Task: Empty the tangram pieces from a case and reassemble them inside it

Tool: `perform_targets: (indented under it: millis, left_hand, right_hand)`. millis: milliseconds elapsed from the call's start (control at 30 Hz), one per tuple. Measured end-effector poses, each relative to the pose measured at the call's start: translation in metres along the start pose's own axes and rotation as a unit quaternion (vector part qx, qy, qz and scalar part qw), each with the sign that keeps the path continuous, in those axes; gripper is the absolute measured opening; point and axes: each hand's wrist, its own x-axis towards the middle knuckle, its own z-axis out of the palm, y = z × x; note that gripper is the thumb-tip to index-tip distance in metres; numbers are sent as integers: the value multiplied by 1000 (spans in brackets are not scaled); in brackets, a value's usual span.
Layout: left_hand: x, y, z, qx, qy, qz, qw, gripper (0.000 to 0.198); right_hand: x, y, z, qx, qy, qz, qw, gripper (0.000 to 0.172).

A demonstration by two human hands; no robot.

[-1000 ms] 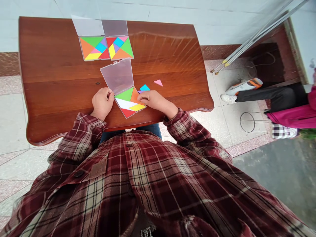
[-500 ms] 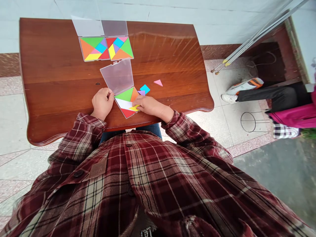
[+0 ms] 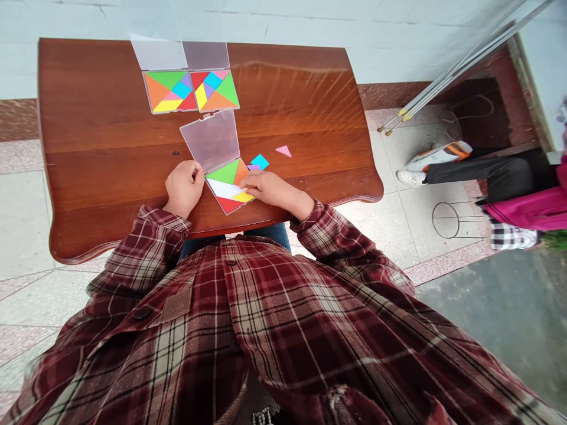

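Observation:
An open tangram case (image 3: 224, 189) lies tilted near the table's front edge, its clear lid (image 3: 210, 139) folded back. Inside it are a green triangle (image 3: 225, 172), an orange piece (image 3: 240, 172), a red triangle (image 3: 229, 205) and a yellow piece (image 3: 244, 196), with a bare white strip between. My left hand (image 3: 183, 186) is closed, thumb and finger pinching the case's left corner by the hinge. My right hand (image 3: 270, 190) reaches over the case's right side, bent fingers together at the yellow piece and partly hiding it. Just beyond lie a purple piece (image 3: 253, 167), a blue square (image 3: 260, 161) and a pink triangle (image 3: 284, 151).
Two filled tangram cases, a left one (image 3: 170, 91) and a right one (image 3: 215, 90), stand open side by side at the back of the wooden table (image 3: 101, 136). A wall (image 3: 305, 23) rises behind. At right are a seated person's leg (image 3: 478, 171) and leaning poles (image 3: 456, 71).
The yellow piece has shifted slightly right, and my right fingertips have moved a little with it. My left hand keeps its pinch at the case corner.

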Motion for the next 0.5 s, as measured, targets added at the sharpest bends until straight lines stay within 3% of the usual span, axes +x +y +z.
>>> perform_targets:
  millis: [133, 233, 400, 500]
  left_hand:
    - [0, 0, -1, 6, -4, -2, 1000, 13]
    - [0, 0, -1, 9, -8, -5, 1000, 13]
    - [0, 0, -1, 2, -7, -9, 1000, 13]
    - [0, 0, -1, 3, -6, -8, 1000, 13]
  right_hand:
    - [0, 17, -15, -16, 109, 114, 987, 21]
    - [5, 37, -20, -45, 156, 191, 968, 18]
    - [21, 55, -12, -75, 164, 214, 960, 13]
    - [24, 56, -11, -93, 143, 218, 961, 19]
